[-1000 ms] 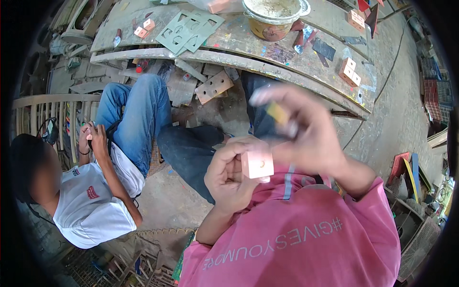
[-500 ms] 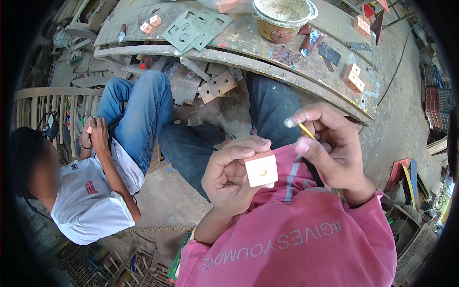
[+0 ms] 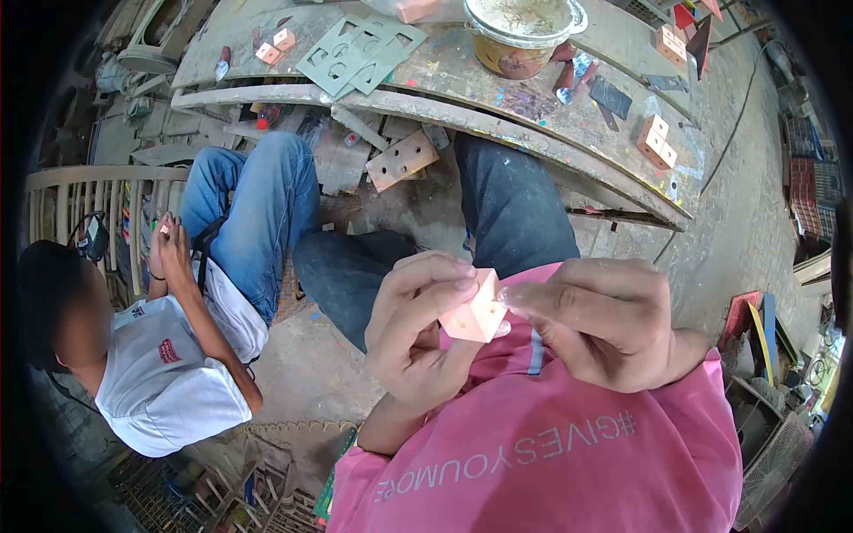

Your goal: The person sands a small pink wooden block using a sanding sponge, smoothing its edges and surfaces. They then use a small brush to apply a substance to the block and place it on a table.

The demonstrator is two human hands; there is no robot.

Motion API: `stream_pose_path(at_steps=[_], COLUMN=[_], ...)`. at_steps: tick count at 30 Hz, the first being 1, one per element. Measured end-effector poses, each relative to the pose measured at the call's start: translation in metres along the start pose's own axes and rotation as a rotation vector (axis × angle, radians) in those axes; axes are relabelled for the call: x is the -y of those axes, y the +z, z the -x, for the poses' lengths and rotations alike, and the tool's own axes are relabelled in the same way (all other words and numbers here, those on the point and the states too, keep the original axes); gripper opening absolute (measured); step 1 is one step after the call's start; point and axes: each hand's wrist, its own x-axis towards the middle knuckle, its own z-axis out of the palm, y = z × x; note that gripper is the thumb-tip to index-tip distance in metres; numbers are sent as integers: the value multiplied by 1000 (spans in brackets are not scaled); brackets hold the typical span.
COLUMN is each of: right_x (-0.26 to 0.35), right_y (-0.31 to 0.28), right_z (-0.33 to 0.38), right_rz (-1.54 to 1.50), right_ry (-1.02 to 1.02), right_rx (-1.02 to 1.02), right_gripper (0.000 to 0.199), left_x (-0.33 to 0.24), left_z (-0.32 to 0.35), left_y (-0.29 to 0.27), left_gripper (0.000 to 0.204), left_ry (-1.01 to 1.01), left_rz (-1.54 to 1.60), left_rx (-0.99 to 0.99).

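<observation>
A pale pink wooden cube (image 3: 469,322) sits in the fingers of my left hand (image 3: 410,330), tilted so that two faces with small holes show. My right hand (image 3: 604,320) is closed in a pinch, its fingertips against the right-hand face of the cube. The thin yellow stick seen in it half a second ago is hidden behind the fingers now. Whitish paste coats the tips of my right fingers.
A paint-stained workbench (image 3: 426,93) carries an open tub of pale paste (image 3: 520,40), green stencil sheets (image 3: 360,55) and more pink blocks (image 3: 656,142). A co-worker (image 3: 173,364) sits at the left, handling a small piece. A board with holes (image 3: 402,160) lies under the bench.
My right hand has come left and down from beside the cube onto its face. The cube has been turned in my left hand, and the yellow stick has gone out of sight.
</observation>
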Motion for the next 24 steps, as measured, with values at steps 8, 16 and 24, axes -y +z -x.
stream_pose_path(at_steps=[8,16,24], right_x=[1,-15,-13], right_y=[-8,0,-2], right_z=[-2,-2,-3], right_rz=[-9,-291,-212], right_ry=[99,109,88], right_rx=[136,7,60], right_gripper=[32,27,27], left_x=[7,9,7], left_z=[-2,1,1], left_y=[-1,-1,1], left_gripper=[36,51,51], left_ry=[126,-10,-8], left_rz=[-114,125,106], left_rx=[29,18,11])
